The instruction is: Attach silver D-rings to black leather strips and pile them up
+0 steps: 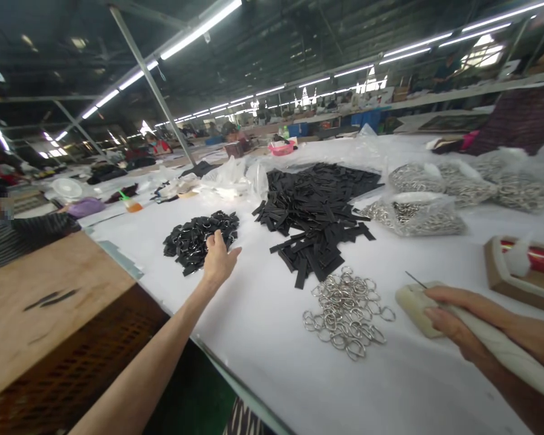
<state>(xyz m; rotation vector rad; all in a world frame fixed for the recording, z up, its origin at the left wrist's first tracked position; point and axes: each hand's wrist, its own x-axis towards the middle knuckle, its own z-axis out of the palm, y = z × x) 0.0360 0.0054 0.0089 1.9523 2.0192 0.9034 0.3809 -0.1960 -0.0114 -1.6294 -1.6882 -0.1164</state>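
My left hand reaches over the near side of a heap of short black strap pieces fitted with metal rings. Its thumb stands apart from the fingers, and no held piece shows in it. My right hand is closed around a thick, pale-handled tool with a thin dark metal tip pointing up and left. Under that tip sits a yellowish block. Between the hands lie a loose pile of silver D-rings and, behind it, a large heap of flat black strips.
Clear bags of metal rings stand at the back right. A tray with a red roll is at the right edge. Beyond the strips is a pink basket. A wooden-topped crate adjoins the table's left edge, with another person behind it.
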